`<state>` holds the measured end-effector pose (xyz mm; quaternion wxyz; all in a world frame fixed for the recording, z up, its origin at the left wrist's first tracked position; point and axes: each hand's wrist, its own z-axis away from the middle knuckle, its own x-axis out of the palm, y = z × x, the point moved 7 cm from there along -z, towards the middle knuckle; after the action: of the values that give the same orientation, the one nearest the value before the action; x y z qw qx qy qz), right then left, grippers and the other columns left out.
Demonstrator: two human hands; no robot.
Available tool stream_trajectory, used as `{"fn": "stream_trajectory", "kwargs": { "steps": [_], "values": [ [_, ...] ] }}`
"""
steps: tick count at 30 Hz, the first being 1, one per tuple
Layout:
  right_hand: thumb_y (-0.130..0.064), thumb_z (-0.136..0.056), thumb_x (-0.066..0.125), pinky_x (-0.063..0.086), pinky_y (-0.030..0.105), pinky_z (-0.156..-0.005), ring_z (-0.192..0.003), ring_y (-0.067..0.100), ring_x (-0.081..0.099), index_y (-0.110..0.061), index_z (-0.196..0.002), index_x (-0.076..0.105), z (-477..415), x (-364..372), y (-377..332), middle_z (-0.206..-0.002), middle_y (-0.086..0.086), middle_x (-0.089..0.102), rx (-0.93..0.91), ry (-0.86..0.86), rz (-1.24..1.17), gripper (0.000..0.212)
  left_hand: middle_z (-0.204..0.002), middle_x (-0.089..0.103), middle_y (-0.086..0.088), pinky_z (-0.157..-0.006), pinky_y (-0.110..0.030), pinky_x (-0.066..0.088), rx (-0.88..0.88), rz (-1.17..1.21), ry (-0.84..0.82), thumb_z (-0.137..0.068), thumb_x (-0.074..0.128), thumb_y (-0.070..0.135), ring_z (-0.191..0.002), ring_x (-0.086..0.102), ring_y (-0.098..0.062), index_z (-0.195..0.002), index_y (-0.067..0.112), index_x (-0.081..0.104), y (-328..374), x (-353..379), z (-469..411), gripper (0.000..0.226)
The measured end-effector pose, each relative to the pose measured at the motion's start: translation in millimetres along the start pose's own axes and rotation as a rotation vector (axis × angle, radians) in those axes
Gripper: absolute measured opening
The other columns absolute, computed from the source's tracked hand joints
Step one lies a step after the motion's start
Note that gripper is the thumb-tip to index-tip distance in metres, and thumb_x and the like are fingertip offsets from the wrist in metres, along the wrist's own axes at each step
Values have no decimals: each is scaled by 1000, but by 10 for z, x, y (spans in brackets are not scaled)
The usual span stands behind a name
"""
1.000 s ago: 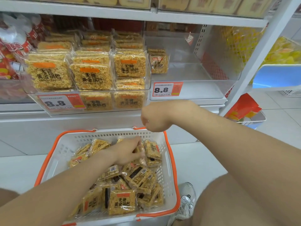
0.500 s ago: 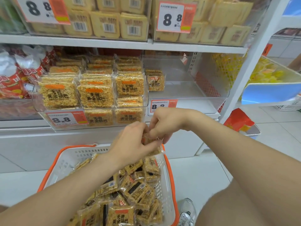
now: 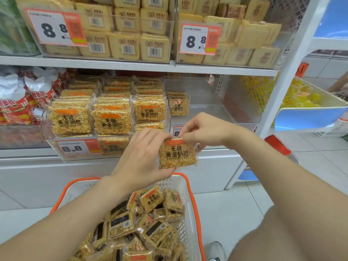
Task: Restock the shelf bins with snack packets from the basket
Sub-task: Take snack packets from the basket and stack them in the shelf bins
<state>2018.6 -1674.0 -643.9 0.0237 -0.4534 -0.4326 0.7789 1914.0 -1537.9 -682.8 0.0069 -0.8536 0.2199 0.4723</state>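
A golden rice-crisp snack packet (image 3: 178,154) with black lettering and an orange label is held upright above the basket, in front of the shelf. My left hand (image 3: 143,157) grips its left side with thumb under the bottom edge. My right hand (image 3: 204,129) pinches its top edge. Below, a white basket with an orange rim (image 3: 195,208) holds several more packets (image 3: 150,223). The clear left shelf bin (image 3: 50,136) is packed with the same packets. The right bin (image 3: 216,113) holds only a small stack (image 3: 178,105) at its back left.
The upper shelf carries clear bins of pale yellow cake packets (image 3: 131,34) with 8.8 price tags. Red-and-white bags (image 3: 22,102) lie at the far left. A white upright post (image 3: 288,72) bounds the bins on the right, with yellow sweets (image 3: 301,97) beyond. My shoe (image 3: 216,251) stands beside the basket.
My left hand lifted a packet out of the basket and my right hand joined it. Both now hold the packet higher, its printed face turned toward me. The view tilted up.
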Motion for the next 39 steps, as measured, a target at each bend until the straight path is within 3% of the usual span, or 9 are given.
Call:
{"fn": "stream_trajectory", "kwargs": {
  "steps": [7, 13, 15, 18, 23, 28, 34, 37, 39],
  "values": [
    [-33, -88, 79, 58, 37, -77, -78, 22, 70, -22, -87, 85, -80, -232, -85, -81, 3, 78, -133, 138, 62, 13, -152, 51, 1, -122, -38, 32, -2, 10, 67, -83, 81, 51, -145, 43, -20, -150, 16, 50, 43, -5, -206, 82],
    [-32, -84, 62, 35, 23, -56, -53, 12, 34, -4, -60, 52, -150, -853, 251, -55, -1, 39, -40, 688, -77, 39, -162, 37, -11, -123, -48, 30, -41, -110, 54, -92, 71, 33, -150, 36, -29, -153, 11, 43, 53, 120, -370, 71],
    [-31, -85, 61, 44, 26, -63, -55, 7, 49, -13, -62, 62, -220, -956, 400, -52, -12, 53, 5, 841, -125, 30, -165, 31, -12, -121, -50, 28, -55, -195, -5, -90, 69, 29, -150, 34, -33, -150, 13, 47, 6, 230, -401, 65],
    [-35, -92, 61, 51, 33, -83, -91, 15, 68, -22, -87, 75, -422, -1008, 508, -79, -11, 72, -18, 924, -66, 20, -170, 23, -9, -115, -53, 32, -92, -298, -88, -90, 65, 32, -144, 36, -36, -151, 17, 46, -85, 366, -427, 66],
    [-46, -95, 47, 42, 49, -95, -117, 40, 55, -37, -127, 63, -1092, -929, 775, -122, 0, 69, 52, 791, 287, 37, -173, 21, -6, -103, -55, 38, -51, -432, -153, -91, 61, 33, -129, 46, -37, -161, 14, 35, -149, 528, -446, 77],
    [-16, -102, 57, 49, 46, -102, -120, 42, 56, -25, -137, 62, -1542, -754, 892, -136, 15, 56, 148, 560, 344, 36, -163, 36, -5, -104, -57, 34, -34, -540, -217, -93, 58, 33, -127, 47, -35, -166, 14, 20, -125, 625, -475, 85],
    [-25, -101, 52, 38, 39, -112, -127, 35, 50, -9, -134, 58, -1951, -601, 805, -133, 14, 60, 239, 382, 544, 37, -154, 43, -7, -103, -57, 34, -1, -549, -210, -90, 58, 24, -119, 50, -35, -164, 10, 27, -154, 650, -500, 81],
    [-52, -81, 56, 45, 38, -96, -123, 36, 50, -11, -126, 57, -2111, -570, 770, -121, 10, 60, 277, 361, 583, 60, -153, 45, -9, -101, -57, 36, 21, -550, -186, -90, 51, 20, -114, 51, -36, -162, 9, 31, -149, 658, -490, 76],
    [-54, -82, 66, 46, 39, -95, -128, 37, 47, -5, -142, 41, -2216, -571, 818, -127, 10, 52, 326, 392, 576, 81, -154, 44, -9, -100, -58, 37, 31, -551, -178, -91, 49, 20, -113, 50, -37, -162, 8, 30, -144, 674, -478, 75]
  ]
}}
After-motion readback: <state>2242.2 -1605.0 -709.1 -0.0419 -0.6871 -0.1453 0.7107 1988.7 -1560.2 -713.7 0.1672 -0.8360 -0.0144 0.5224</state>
